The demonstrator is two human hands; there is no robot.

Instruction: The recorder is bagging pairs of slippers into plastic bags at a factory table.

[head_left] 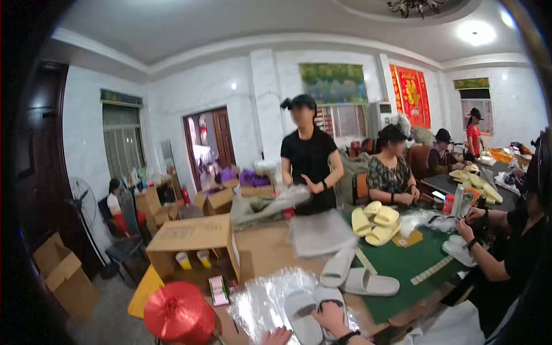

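Observation:
In front of me at the lower edge lies a pair of pale grey slide sandals, a left sandal (302, 319) and a right sandal (329, 295), side by side. My right hand (330, 318), with a dark band at the wrist, is curled on the right sandal behind its strap. Flat, with fingers stretched, my left hand (277, 336) rests by the left sandal at the edge of shiny clear plastic bags (259, 305). Another grey pair, one sandal (338, 265) angled and the other sandal (374, 284) sideways, lies just beyond.
Left of the bags are a phone (218, 290), a red bundle (179, 313) and a cardboard box (192, 230) holding cups. Yellow sandals (382, 223) lie on the green mat (397, 259). A standing person (310, 155) handles plastic; seated people work on the right.

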